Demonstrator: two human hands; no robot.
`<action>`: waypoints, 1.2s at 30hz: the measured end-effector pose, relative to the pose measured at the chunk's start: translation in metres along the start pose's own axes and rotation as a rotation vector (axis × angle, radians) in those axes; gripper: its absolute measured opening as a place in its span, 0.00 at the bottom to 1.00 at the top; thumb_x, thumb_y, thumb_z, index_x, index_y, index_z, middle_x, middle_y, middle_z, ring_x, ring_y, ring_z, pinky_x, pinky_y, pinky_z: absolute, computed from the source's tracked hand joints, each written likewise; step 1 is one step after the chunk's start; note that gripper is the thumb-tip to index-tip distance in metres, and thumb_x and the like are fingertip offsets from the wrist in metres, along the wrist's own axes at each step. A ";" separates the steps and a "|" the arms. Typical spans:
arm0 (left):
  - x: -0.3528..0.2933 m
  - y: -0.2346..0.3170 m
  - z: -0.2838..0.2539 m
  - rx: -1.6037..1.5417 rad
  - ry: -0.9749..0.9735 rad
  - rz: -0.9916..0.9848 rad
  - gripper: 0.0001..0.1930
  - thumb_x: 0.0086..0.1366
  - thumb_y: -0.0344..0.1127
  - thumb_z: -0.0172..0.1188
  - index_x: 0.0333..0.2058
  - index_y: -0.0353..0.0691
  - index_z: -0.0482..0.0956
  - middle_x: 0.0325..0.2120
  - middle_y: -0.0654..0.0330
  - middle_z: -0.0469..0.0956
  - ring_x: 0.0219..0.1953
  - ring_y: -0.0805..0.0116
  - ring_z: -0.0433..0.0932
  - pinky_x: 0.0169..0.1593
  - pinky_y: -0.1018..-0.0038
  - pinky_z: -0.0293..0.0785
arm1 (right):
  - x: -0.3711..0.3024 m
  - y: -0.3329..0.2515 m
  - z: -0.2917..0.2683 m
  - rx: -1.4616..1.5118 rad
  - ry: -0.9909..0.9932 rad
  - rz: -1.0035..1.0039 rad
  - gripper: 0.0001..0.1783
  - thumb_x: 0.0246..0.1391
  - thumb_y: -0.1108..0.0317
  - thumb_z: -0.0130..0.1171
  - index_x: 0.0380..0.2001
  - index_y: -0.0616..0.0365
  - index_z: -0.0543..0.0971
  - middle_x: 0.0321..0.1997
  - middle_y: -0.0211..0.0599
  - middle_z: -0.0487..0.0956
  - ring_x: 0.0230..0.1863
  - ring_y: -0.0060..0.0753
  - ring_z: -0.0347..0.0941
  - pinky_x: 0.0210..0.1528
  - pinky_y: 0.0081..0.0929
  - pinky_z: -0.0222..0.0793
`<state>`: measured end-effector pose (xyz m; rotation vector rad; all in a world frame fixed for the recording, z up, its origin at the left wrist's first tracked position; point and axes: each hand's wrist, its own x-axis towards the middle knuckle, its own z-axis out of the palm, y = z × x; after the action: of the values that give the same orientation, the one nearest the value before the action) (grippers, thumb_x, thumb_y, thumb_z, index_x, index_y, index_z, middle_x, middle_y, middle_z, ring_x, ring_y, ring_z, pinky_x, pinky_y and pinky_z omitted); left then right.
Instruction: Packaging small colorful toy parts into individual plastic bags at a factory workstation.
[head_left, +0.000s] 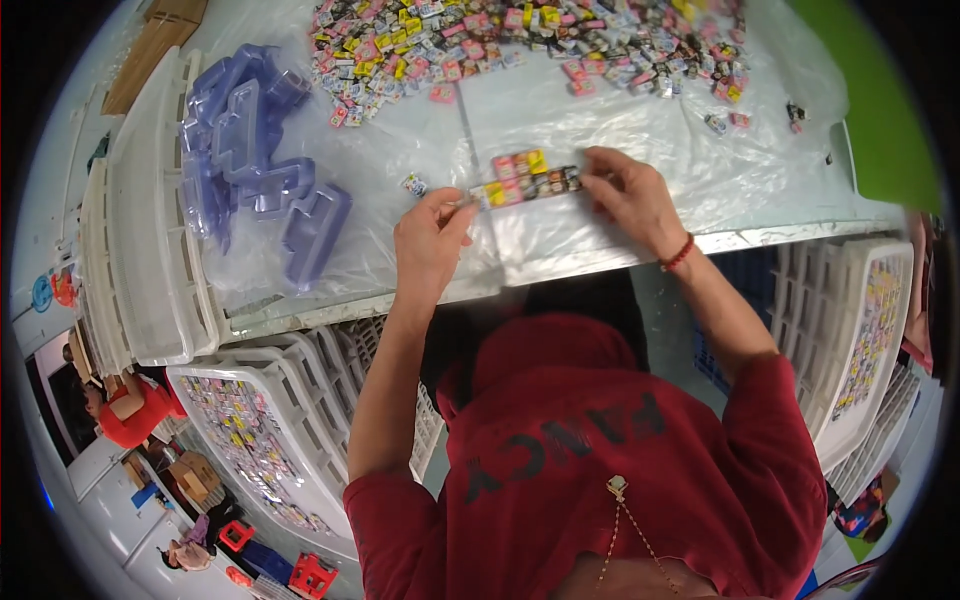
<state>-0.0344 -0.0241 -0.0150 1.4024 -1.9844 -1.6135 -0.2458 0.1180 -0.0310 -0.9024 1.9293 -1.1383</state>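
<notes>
While blue trays (237, 135) are heaped at left on the bench (760, 238) and small coloured pieces (235, 420) are held in white crates (285, 375) at near left and near right, a row of similar pieces (530, 187) is laid between the left hand (428, 240) and the right hand (637, 203). Its long axis is set left to right, right end slightly farther. Whether either grip is clenched on it cannot be told.
</notes>
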 end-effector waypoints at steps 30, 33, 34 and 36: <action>-0.078 -0.026 -0.079 -1.034 0.095 0.183 0.14 0.63 0.31 0.59 0.46 0.37 0.68 0.31 0.55 0.78 0.32 0.67 0.80 0.34 0.74 0.78 | -0.021 -0.090 0.081 0.473 -0.368 -0.163 0.14 0.61 0.65 0.54 0.48 0.54 0.73 0.36 0.23 0.75 0.28 0.12 0.65 0.26 0.15 0.60; -0.116 -0.048 -0.128 -1.127 0.294 0.262 0.16 0.63 0.32 0.59 0.47 0.37 0.69 0.32 0.55 0.78 0.33 0.66 0.81 0.35 0.72 0.79 | -0.024 -0.109 0.116 0.513 -0.465 -0.191 0.13 0.61 0.65 0.53 0.48 0.55 0.73 0.37 0.26 0.75 0.28 0.14 0.66 0.25 0.16 0.62; -0.132 -0.056 -0.147 -1.116 0.334 0.301 0.16 0.63 0.32 0.59 0.48 0.38 0.69 0.33 0.55 0.78 0.33 0.66 0.81 0.35 0.73 0.78 | -0.023 -0.108 0.125 0.456 -0.506 -0.173 0.12 0.61 0.65 0.53 0.47 0.55 0.73 0.36 0.27 0.75 0.27 0.15 0.66 0.25 0.16 0.62; -0.156 -0.085 -0.180 -1.160 0.467 0.332 0.16 0.64 0.33 0.57 0.49 0.38 0.69 0.34 0.54 0.78 0.33 0.66 0.81 0.36 0.72 0.79 | -0.022 -0.111 0.143 0.400 -0.549 -0.130 0.10 0.62 0.65 0.53 0.45 0.55 0.74 0.33 0.29 0.74 0.24 0.16 0.66 0.24 0.16 0.62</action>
<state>0.2126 -0.0131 0.0381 0.7845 -0.6823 -1.5960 -0.0915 0.0371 0.0237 -0.9956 1.1670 -1.1469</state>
